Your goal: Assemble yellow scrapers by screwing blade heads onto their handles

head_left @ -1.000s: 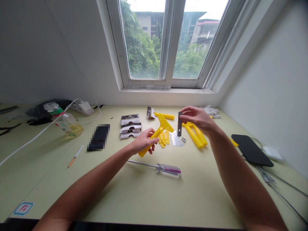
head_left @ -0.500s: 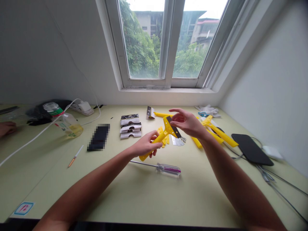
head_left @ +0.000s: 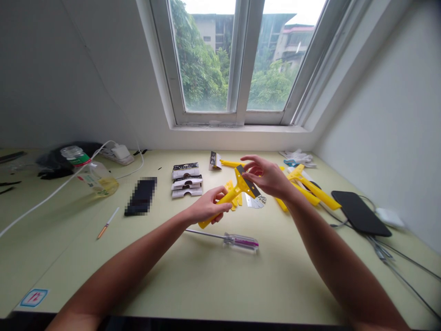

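Observation:
My left hand (head_left: 212,205) is wrapped round the handle of a yellow scraper (head_left: 225,200), held tilted above the table with its head up and to the right. A dark plate (head_left: 254,189) lies across the scraper's head. My right hand (head_left: 263,174) is at that plate, thumb and forefinger bent together against its upper part; anything small between them is hidden. Below my hands lies a screwdriver (head_left: 241,241) with a clear and purple handle. Behind the scraper are small yellow parts (head_left: 237,202), metal blades (head_left: 253,202) and a little heap of screws (head_left: 262,199).
More yellow scrapers (head_left: 315,191) lie to the right, beside a black phone-like slab (head_left: 360,214) and cables. Folded card packages (head_left: 186,181) sit at the back centre. Leftward are a pixelated dark object (head_left: 141,196), a cigarette (head_left: 108,223) and a tilted bottle (head_left: 91,172).
My right hand has shifted slightly left against the scraper's head, while my left grip stays the same. Another person's hand at the far left edge has gone from view.

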### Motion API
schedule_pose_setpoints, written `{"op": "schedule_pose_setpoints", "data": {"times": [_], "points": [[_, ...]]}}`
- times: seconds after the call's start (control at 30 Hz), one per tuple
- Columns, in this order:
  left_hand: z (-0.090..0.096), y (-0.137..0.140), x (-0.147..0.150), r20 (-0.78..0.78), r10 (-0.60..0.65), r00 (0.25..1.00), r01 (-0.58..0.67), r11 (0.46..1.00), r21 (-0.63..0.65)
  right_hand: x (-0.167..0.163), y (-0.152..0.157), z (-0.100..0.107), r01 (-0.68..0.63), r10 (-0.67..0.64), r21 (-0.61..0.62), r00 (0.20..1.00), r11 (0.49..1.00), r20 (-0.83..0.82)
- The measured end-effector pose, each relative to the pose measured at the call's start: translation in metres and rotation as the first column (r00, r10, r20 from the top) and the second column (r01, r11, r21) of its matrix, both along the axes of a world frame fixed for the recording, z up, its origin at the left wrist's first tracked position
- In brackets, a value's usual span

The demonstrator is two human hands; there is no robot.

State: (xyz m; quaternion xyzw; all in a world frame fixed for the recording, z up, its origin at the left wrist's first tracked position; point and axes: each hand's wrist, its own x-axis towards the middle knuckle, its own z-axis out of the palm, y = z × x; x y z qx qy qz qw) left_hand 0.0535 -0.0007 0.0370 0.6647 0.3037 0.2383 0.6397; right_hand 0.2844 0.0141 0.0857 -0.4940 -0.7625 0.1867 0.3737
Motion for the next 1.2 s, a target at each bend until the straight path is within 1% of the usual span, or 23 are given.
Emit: {"op": "schedule_pose_setpoints", "data": {"times": [0.07,0.13,0.23,0.33,0.4,0.47,0.57,0.67,0.77,0.87,0.97,1.03,1.1,1.2], "points": [[-0.002,0.000,0.000,0.003,0.017,1.000,-0.018,1.000,0.022,0.000,-0.001,0.002,-0.031,0.031,-0.004,0.999,1.000,0.021],[-0.004,0.001,0.000,0.008,0.026,1.000,-0.027,0.999,0.040,0.000,-0.002,0.003,-0.047,0.048,-0.039,0.999,0.998,0.006],[-0.003,0.001,0.000,0.019,0.026,0.999,-0.027,0.998,0.051,0.002,-0.003,0.006,-0.023,0.022,-0.087,1.000,0.996,-0.010],[0.000,0.000,0.000,0.012,0.021,1.000,-0.022,0.998,0.056,0.004,-0.004,0.008,0.013,-0.013,-0.075,1.000,0.997,0.011],[0.002,-0.001,0.000,0.009,0.022,1.000,-0.022,0.998,0.057,0.005,-0.004,0.009,0.013,-0.012,-0.068,1.000,0.998,0.010],[0.004,-0.002,0.000,0.010,0.020,1.000,-0.021,0.998,0.052,0.005,-0.005,0.009,-0.018,0.017,-0.074,1.000,0.997,-0.007],[0.003,-0.003,0.000,0.035,0.011,0.999,-0.012,0.999,0.036,0.004,-0.006,0.008,-0.101,0.094,-0.095,0.993,0.990,-0.076],[0.003,-0.005,-0.001,0.084,-0.017,0.996,0.016,1.000,0.013,-0.001,-0.009,0.008,-0.156,0.142,-0.130,0.984,0.979,-0.112],[0.007,-0.009,-0.002,0.190,-0.052,0.980,0.065,0.996,-0.065,-0.008,-0.015,0.010,-0.189,0.168,-0.169,0.977,0.967,-0.132],[0.011,-0.013,-0.003,0.341,-0.023,0.940,0.080,0.985,-0.155,-0.017,-0.022,0.012,-0.247,0.214,-0.205,0.962,0.947,-0.168],[0.012,-0.015,-0.003,0.403,0.001,0.915,0.092,0.973,-0.211,-0.029,-0.030,0.009,-0.310,0.282,-0.223,0.948,0.924,-0.149],[0.010,-0.016,-0.002,0.407,0.036,0.913,0.055,0.976,-0.211,-0.037,-0.033,0.006,-0.323,0.309,-0.220,0.946,0.920,-0.100],[0.007,-0.017,-0.002,0.408,0.084,0.909,-0.007,0.982,-0.187,-0.043,-0.035,0.002,-0.301,0.297,-0.205,0.954,0.931,-0.053],[0.002,-0.020,-0.005,0.411,0.133,0.902,-0.061,0.981,-0.185,-0.051,-0.037,-0.002,-0.284,0.282,-0.211,0.959,0.935,-0.042]]}}
